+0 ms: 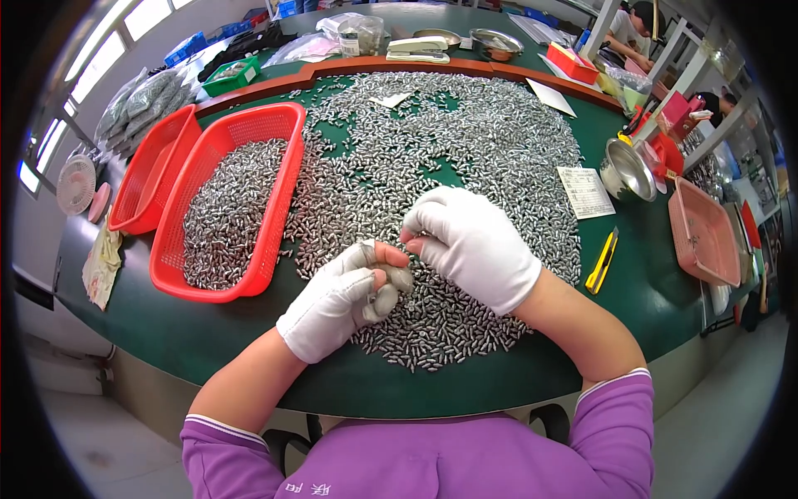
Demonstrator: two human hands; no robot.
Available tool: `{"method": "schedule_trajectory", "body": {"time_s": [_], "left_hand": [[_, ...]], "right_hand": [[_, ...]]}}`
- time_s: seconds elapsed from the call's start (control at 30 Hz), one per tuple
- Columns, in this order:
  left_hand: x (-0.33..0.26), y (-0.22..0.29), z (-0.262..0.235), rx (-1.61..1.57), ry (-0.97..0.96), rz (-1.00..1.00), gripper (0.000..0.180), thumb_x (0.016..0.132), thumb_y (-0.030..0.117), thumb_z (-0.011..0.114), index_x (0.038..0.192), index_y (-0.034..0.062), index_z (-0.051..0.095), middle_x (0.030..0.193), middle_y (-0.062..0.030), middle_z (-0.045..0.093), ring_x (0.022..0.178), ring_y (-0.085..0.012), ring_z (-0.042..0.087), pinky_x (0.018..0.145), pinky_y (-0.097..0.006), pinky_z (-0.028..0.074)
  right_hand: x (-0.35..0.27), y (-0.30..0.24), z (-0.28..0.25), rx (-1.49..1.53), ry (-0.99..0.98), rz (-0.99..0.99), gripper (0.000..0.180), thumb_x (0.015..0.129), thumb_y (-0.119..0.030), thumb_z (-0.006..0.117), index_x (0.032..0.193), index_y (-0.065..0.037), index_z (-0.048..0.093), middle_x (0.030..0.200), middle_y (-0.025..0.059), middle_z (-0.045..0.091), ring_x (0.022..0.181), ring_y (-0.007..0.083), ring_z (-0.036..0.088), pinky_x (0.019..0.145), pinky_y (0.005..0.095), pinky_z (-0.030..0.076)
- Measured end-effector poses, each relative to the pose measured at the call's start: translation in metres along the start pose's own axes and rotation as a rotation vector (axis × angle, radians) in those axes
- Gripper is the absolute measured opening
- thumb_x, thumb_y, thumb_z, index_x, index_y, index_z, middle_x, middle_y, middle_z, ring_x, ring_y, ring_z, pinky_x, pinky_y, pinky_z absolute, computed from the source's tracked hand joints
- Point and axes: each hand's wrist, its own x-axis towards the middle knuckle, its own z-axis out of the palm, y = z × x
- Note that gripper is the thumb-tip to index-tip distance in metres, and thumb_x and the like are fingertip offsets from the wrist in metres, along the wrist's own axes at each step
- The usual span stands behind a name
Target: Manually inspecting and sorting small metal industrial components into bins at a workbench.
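Note:
A wide spread of small silvery metal parts (453, 328), short and pointed, covers the middle of the green table. Over its near part my left hand (337, 299), in a white glove with bare thumb and index tips and greyed fingertips, is closed with the fingers curled. My right hand (478, 245), also white-gloved, comes down from the right with bare thumb and index tips pinched together, close to the left fingertips. Whatever lies between the fingers of either hand is hidden or too small to make out.
A red plastic basket (293, 179) of the same parts stands left, another red basket (137, 208) beside it. A yellow cutter knife (602, 260), printed sheet (585, 193), metal bowl (628, 170) and pink tray (705, 233) lie right. A wooden edge strip (307, 75) bounds the back.

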Motion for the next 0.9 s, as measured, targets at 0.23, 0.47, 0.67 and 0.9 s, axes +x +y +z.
{"method": "schedule_trajectory", "body": {"time_s": [0.23,0.47,0.67,0.9], "left_hand": [[0.001,-0.002,-0.004,-0.027,-0.059,-0.011,0.034,0.091,0.025,0.068,0.116,0.0069,0.052,0.095,-0.0001,0.058,0.074,-0.0049,0.048,0.066,-0.018,0.041],[0.000,-0.002,-0.005,0.025,0.006,0.021,0.027,0.095,0.020,0.062,0.115,0.0066,0.052,0.095,0.0001,0.058,0.071,-0.0049,0.047,0.063,-0.018,0.040],[-0.001,0.000,0.006,0.046,0.098,0.007,0.029,0.094,0.023,0.063,0.115,0.0063,0.052,0.095,0.0003,0.059,0.070,-0.0048,0.047,0.063,-0.018,0.040],[0.001,-0.003,-0.006,0.049,0.008,0.042,0.028,0.095,0.029,0.063,0.111,0.0080,0.056,0.092,0.0004,0.060,0.068,-0.0046,0.048,0.059,-0.017,0.038]], "right_hand": [[0.002,-0.007,0.003,0.282,0.052,-0.135,0.010,0.079,-0.013,0.070,0.085,-0.006,0.066,0.086,0.0081,0.063,0.082,0.0286,0.063,0.071,0.0374,0.052],[0.003,-0.009,-0.007,0.174,0.136,-0.137,0.017,0.071,-0.009,0.078,0.082,-0.006,0.065,0.085,0.0076,0.064,0.074,0.0266,0.063,0.067,0.0354,0.052],[0.001,-0.009,0.000,0.167,0.118,-0.204,0.018,0.069,-0.009,0.078,0.083,-0.006,0.067,0.086,0.0074,0.065,0.076,0.0267,0.064,0.068,0.0352,0.052],[0.000,-0.003,-0.001,0.258,0.074,0.023,0.021,0.077,-0.010,0.073,0.097,-0.006,0.070,0.092,0.0094,0.066,0.085,0.0272,0.064,0.076,0.0369,0.053]]}}
